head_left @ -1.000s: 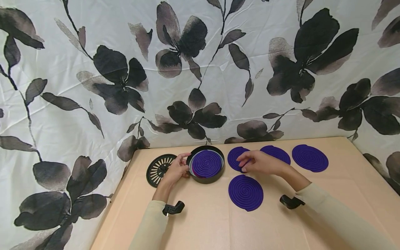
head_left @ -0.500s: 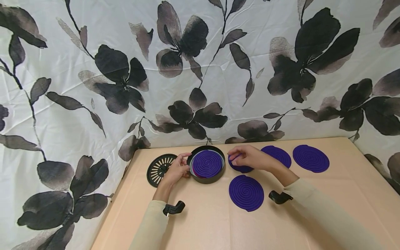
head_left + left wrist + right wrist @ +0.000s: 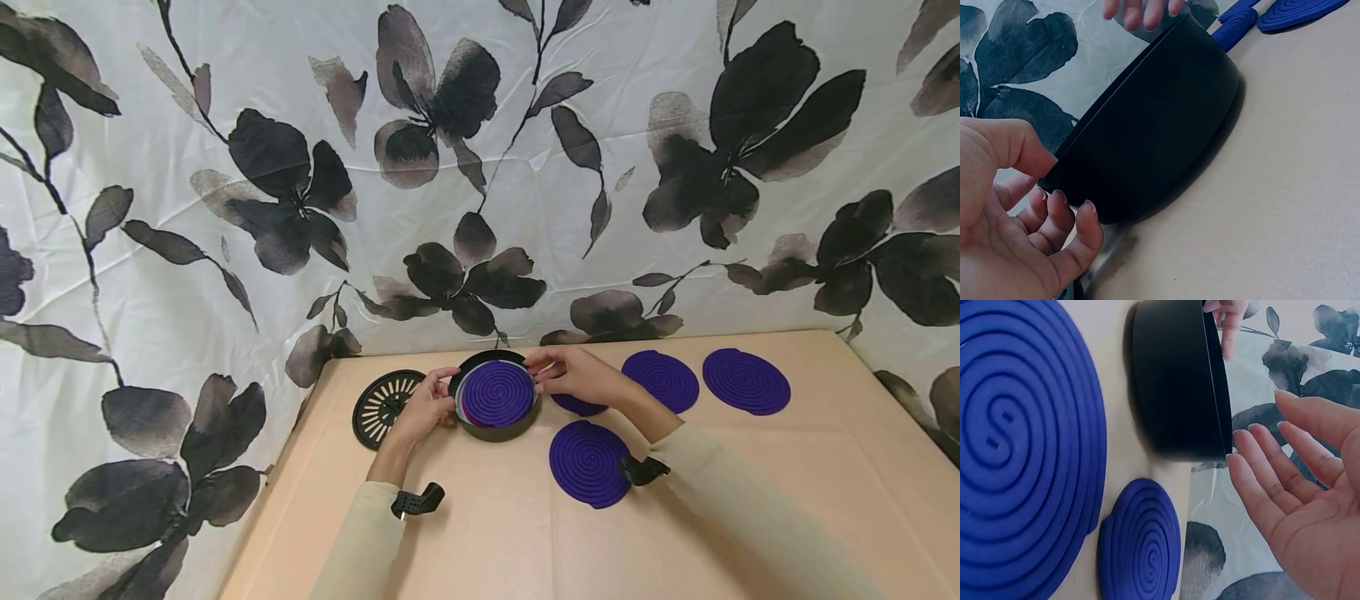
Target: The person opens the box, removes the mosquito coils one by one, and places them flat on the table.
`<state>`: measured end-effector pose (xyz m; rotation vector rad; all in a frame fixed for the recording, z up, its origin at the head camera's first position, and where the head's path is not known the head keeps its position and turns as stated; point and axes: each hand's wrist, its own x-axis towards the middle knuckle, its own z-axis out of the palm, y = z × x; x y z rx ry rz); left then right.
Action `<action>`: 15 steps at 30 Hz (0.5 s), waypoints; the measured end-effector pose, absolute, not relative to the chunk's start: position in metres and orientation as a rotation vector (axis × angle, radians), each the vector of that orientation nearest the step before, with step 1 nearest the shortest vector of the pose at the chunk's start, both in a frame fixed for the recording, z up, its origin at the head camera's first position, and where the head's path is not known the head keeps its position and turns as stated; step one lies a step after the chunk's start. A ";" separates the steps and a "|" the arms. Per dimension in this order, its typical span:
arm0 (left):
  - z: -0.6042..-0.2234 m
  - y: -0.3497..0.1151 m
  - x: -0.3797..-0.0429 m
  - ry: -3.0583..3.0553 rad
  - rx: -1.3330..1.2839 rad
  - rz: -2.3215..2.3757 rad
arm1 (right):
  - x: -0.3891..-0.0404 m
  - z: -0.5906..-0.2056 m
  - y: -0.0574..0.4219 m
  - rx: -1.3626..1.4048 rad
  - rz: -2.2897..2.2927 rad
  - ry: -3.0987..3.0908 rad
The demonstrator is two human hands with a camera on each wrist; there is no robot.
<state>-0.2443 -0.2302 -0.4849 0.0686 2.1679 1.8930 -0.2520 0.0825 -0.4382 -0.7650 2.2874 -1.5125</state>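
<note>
A round black container stands on the table, its dark side wall filling the left wrist view. On its stack inside lies a purple spiral trivet; pale and pinkish edges show beneath it. My left hand grips the container's left rim, thumb over the edge and fingers against the outer wall. Across from it, my right hand reaches the right rim. Its fingers are loosely extended, with fingertips at the rim and the thumb apart from it in the right wrist view. Nothing is held in that hand.
A black slotted disc lies left of the container, partly behind the left hand. Several purple spiral trivets lie to the right: one in front, one under the right hand, two farther right. A floral cloth hangs behind.
My right hand has moved left from above the nearest back trivet to the container's right rim. The left hand has stayed on the left rim.
</note>
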 end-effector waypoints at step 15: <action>-0.485 -0.230 -0.246 2.203 0.071 1.888 | -0.263 -0.439 0.051 -0.816 -1.408 2.334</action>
